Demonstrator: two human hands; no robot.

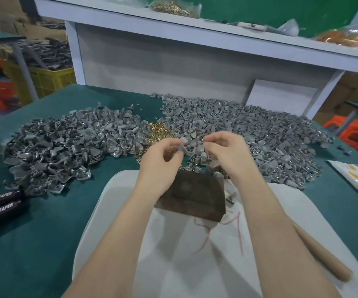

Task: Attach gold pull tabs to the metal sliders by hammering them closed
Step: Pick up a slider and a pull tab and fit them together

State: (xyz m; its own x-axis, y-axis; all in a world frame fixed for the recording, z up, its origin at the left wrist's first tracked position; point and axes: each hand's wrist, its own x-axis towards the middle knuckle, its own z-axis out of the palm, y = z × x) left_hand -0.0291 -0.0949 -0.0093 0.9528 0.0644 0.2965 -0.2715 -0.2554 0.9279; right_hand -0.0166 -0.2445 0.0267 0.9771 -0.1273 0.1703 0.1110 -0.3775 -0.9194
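A small factory workshop for zipper hardware. On a green-covered workbench [44,233], loose grey metal sliders lie heaped left [51,147] and behind-right [249,130] of a dark square metal block [192,194], with gold pull tabs [158,131] behind it. Far left stands a yellow plastic crate [44,78] of grey parts. Above, a white shelf [130,22] carries a clear bag of gold pieces [173,6].

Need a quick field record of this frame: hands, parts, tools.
left hand: pinches a small grey slider above the block
right hand: fingers curled in a pinch, contents too small to tell
block: dark metal, on white cloth
slider piles: grey, either side of the gold tabs
wooden handle: lies at cloth's right edge, untouched
table: green
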